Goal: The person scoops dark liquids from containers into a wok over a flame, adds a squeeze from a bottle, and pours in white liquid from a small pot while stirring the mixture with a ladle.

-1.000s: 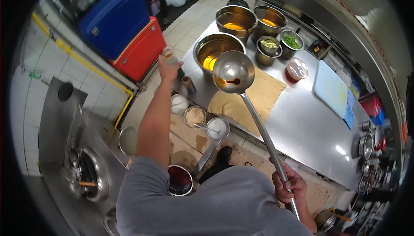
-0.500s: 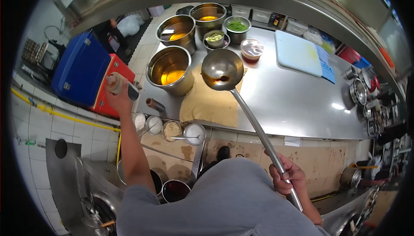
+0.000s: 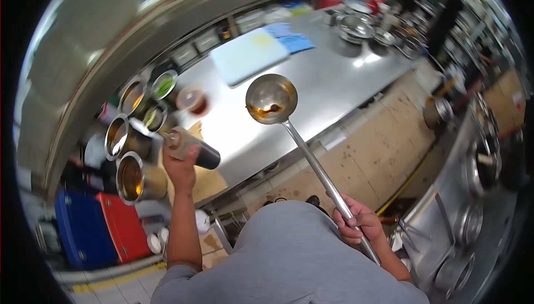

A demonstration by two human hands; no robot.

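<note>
My left hand [image 3: 181, 169] is wrapped round a squeeze bottle [image 3: 192, 147] with dark liquid in its lower part, tilted over the near left part of the steel table [image 3: 328, 81]. My right hand [image 3: 357, 223] grips the long handle of a steel ladle [image 3: 272, 98]. A little dark brown liquid lies in the ladle's bowl, which is held above the table. Below the bottle, a tan cloth [image 3: 208, 184] lies on the table. Left of it stand metal pots, one [image 3: 153, 182] holding amber liquid.
A white cutting board [image 3: 245, 56] and a blue cloth [image 3: 297, 43] lie toward the back. Steel bowls [image 3: 355, 28] stand at the far right end. A red and blue cooler [image 3: 123, 232] is at lower left. Stove equipment [image 3: 467, 223] lines the right side.
The view has swung to the right, so the pots and cooler now sit further left and lower. My left hand has brought the bottle from over the cooler to the table. My right hand still holds the ladle.
</note>
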